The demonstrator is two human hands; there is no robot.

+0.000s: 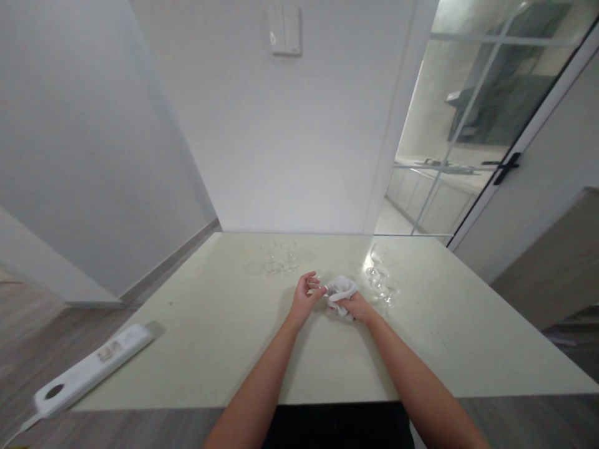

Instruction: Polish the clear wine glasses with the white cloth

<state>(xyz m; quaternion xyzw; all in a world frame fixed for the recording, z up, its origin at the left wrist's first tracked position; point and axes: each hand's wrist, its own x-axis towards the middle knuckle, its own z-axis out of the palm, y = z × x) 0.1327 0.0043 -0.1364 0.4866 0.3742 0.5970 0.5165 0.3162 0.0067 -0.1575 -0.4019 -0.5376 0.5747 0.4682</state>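
Note:
My left hand is over the middle of the pale table, its fingers curled round a small clear glass. The glass is see-through and partly covered by the fingers, so its full shape is hard to make out. Bunched in my right hand is a white cloth, held against the right side of the glass. Some of the right fingers are hidden in the folds. To the right of the cloth stands a group of clear glasses. Another group of clear glasses sits farther back on the left.
A white power strip lies across the table's left front edge, its cord trailing off. The pale tabletop meets a white wall at the back. On the right is a glazed door with a black handle.

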